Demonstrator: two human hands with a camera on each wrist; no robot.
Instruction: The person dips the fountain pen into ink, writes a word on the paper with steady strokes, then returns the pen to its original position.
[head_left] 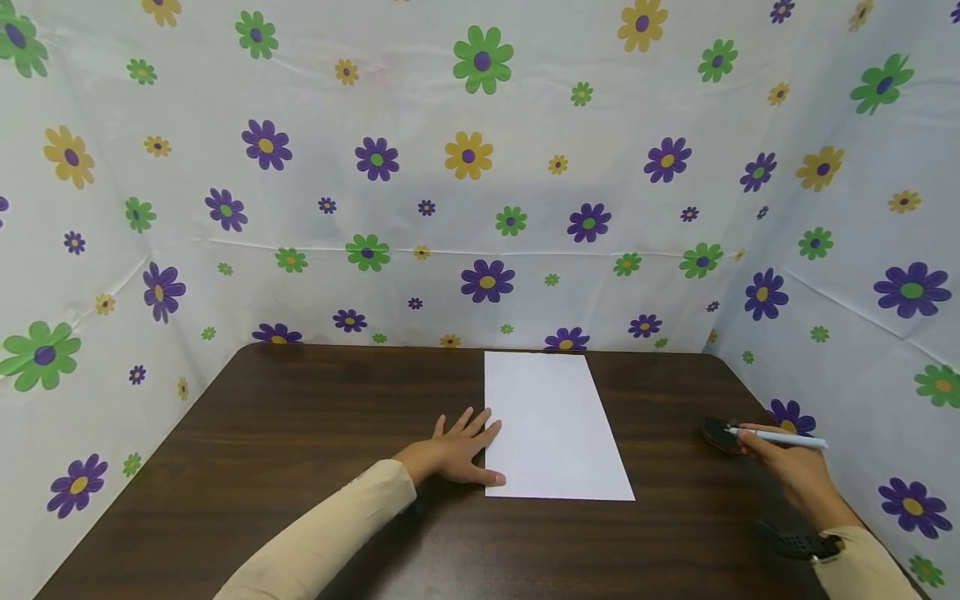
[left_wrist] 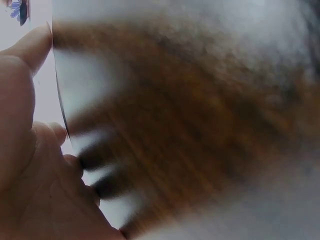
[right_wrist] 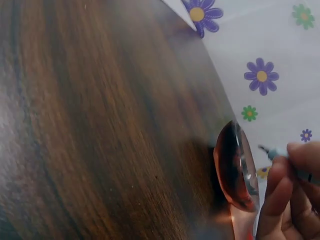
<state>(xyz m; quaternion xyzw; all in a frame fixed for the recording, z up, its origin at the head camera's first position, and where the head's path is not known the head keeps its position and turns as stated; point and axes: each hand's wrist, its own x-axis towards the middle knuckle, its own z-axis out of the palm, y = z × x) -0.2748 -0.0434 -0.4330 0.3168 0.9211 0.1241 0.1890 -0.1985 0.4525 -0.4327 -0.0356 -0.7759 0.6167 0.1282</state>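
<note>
White cloth printed with purple, green and yellow flowers screens the back and sides of a dark brown wood-grain table. On it, right of the middle, a plain white rectangular sheet of paper lies flat, its long sides running away from the person. The left hand lies with fingers spread and straight across the sheet's left edge, thumb tip near the lower corner, a pose that probably keeps the paper from sliding while leaving most of its face uncovered. Well apart, near the table's right edge, the right hand pinches a slim, pale pen close to its fine dark tip, likely for control. That tip points towards a glossy black oval object on the table; what it is, I cannot tell. No mark shows on the sheet.
</note>
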